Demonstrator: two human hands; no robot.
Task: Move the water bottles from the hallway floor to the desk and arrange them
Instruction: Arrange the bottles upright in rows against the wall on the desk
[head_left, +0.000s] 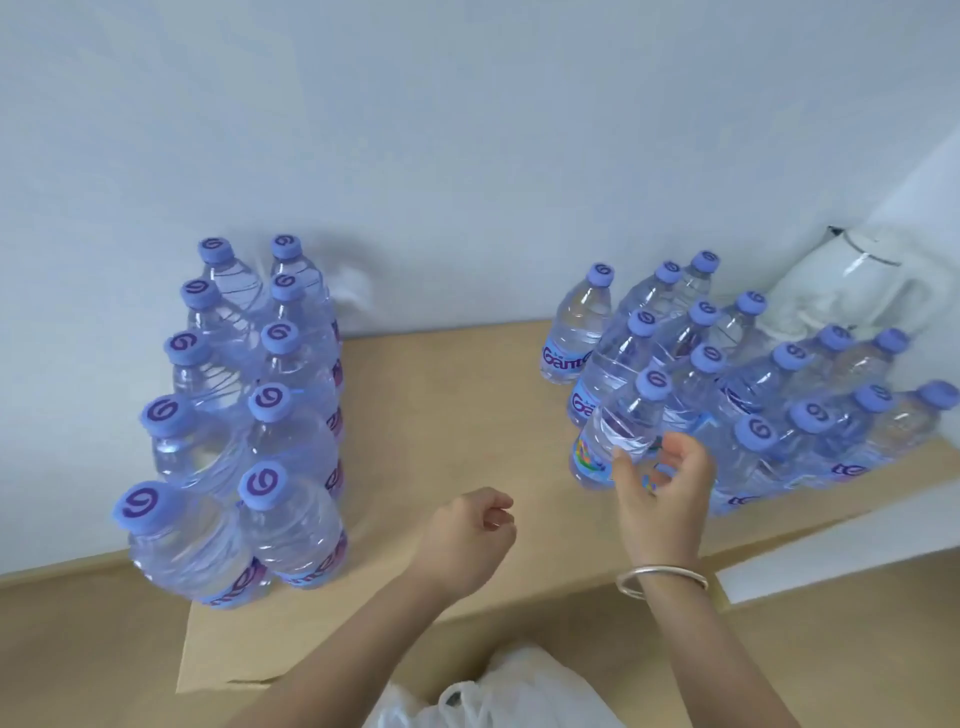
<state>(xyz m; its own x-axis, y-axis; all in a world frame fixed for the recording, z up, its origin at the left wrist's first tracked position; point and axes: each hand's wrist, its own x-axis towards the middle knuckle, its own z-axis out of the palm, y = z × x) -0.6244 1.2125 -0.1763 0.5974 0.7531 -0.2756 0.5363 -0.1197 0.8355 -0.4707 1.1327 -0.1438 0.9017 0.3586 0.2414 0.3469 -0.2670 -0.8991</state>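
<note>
White plastic bag (498, 691); bottles (576, 332) labelled "Gan…" (partly hidden).

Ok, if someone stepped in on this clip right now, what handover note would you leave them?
Left hand: loosely curled above the desk, holds nothing.
Right hand: fingers open beside the nearest bottle of the right group; whether they touch it is unclear.
Bottles: left group stands upright in two rows against the wall. Right group stands in rough rows beside a white kettle.
Done: many bottles are on the desk, the left group looks tidy.
Left: straighten the right group. The hallway floor is out of view, so I cannot tell whether more bottles wait there.
</note>
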